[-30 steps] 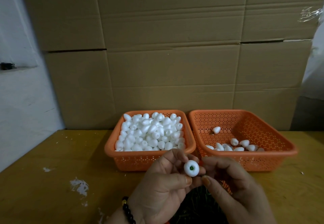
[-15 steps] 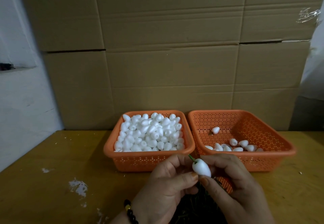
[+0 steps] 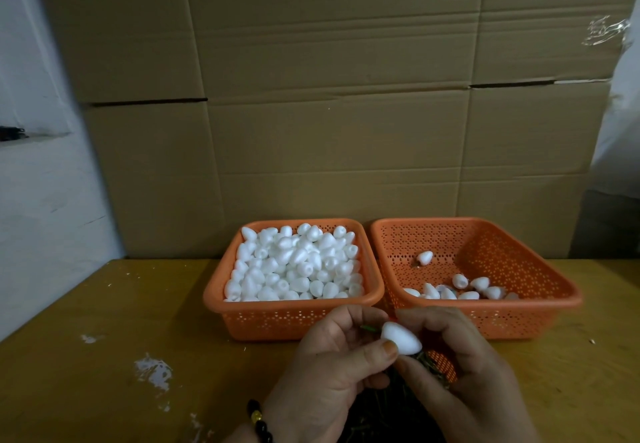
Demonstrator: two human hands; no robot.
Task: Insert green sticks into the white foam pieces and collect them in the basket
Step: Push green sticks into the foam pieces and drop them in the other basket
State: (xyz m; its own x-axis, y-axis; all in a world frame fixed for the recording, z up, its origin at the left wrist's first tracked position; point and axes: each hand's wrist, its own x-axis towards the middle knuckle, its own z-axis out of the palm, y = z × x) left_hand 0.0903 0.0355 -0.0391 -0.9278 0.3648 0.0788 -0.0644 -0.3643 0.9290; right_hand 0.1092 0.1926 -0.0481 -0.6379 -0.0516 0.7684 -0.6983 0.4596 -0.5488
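A white egg-shaped foam piece (image 3: 401, 337) lies between both hands just in front of the two baskets, with a thin green stick (image 3: 370, 328) poking out of its left end. My left hand (image 3: 332, 366) pinches the piece and stick with thumb and fingers. My right hand (image 3: 460, 370) curls its fingers round the piece's right side. The left orange basket (image 3: 294, 318) is heaped with plain foam pieces (image 3: 298, 262). The right orange basket (image 3: 540, 279) holds several finished pieces (image 3: 460, 288) near its front.
A dark pile of green sticks (image 3: 391, 411) lies under my hands, beside a small orange container (image 3: 441, 364). The yellow table (image 3: 104, 356) has white paint marks at the left. Cardboard boxes (image 3: 329, 96) stand as a wall behind the baskets.
The foam piece turned from facing me end-on to lying sideways, with the green stick now showing at its left end. Both hands stayed in place in front of the baskets.
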